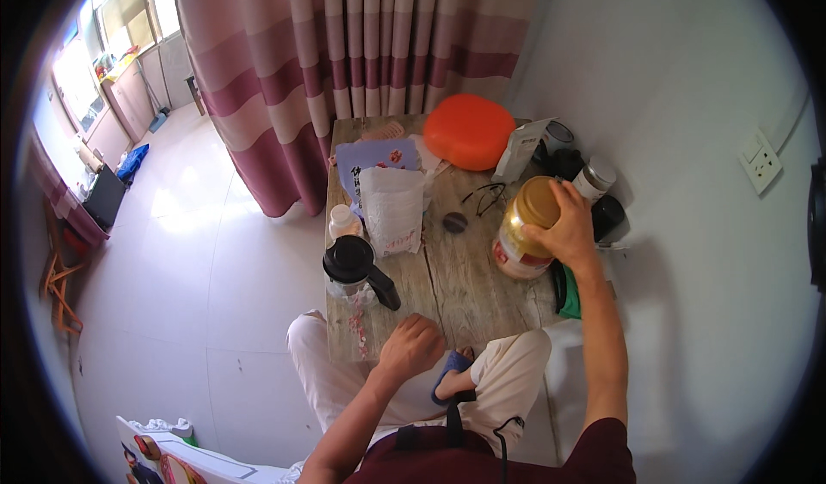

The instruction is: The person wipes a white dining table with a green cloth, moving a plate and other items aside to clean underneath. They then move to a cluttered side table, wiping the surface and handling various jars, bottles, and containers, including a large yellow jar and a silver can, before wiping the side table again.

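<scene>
My right hand (568, 229) grips the gold lid of a large jar (519, 252) at the right side of the wooden table (477, 297). My left hand (413, 345) is loosely curled over the table's near edge, with its palm hidden. Ahead of it stands a glass pitcher with a black lid and handle (352, 261), beside a small white-capped bottle (345, 221). A white plastic package (392, 210) lies partly over a lilac bag (381, 155). Between package and jar are a dark round disc (455, 222) and black-framed glasses (487, 197).
At the table's back are an orange rounded object (470, 131) and a pale pouch (521, 150). Behind the jar stand a lidded container (595, 177) and a black item (608, 216). A green item (569, 297) lies by the right edge. Wall and curtain (400, 45) border the table.
</scene>
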The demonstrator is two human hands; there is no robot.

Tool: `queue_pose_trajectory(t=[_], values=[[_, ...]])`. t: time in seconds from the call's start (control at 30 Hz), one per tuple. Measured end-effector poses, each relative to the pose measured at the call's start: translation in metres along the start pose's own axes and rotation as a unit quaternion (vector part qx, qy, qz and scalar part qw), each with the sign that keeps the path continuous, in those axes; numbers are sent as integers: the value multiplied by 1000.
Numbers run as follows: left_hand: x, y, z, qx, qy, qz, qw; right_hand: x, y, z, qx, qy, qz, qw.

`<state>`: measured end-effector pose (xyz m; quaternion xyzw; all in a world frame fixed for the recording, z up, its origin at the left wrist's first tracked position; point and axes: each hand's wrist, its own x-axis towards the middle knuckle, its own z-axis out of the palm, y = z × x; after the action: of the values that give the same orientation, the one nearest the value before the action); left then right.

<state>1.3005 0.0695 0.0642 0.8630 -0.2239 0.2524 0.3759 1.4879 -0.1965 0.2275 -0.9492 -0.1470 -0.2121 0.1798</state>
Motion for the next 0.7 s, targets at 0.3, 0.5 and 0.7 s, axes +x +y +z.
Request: queue_pose_trajectory(t=[0.3, 0.5, 0.7], values=[[2, 2, -2, -1, 3, -10, 1000, -26, -98, 33, 118, -19, -111, 987], [6, 8, -1, 5, 7, -14, 1000, -19, -140, 56, 177, 23, -109, 978], [3, 4, 2, 9, -3, -17, 1000, -23, -165, 64, 176, 35, -44, 983]])
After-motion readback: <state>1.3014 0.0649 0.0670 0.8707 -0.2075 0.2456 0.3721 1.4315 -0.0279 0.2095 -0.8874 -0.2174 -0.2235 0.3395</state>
